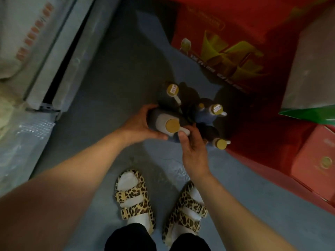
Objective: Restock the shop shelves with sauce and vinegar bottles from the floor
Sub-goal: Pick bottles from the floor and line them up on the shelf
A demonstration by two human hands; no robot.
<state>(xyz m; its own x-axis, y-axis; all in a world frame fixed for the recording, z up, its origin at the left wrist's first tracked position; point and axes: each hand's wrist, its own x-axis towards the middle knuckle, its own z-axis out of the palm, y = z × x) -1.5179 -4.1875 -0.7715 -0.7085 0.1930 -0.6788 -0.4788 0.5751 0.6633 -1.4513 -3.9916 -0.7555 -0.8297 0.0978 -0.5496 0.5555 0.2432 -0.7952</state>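
Both hands hold one dark bottle [163, 122] with a gold cap above the grey floor [112, 91]: the left hand [139, 124] wraps its body, the right hand [192, 142] pinches its neck handle. Three more bottles [213, 111] stand just behind, beside red boxes [226, 42]; their contents are too dark to tell

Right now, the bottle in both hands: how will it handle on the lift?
The held bottle looks dark and full, so probably heavy for its size. Its smooth body may be slippery; the left hand wraps its side while the right hand pinches near the gold cap. Tall and narrow, it likely tips easily, as could the standing bottles beside it.
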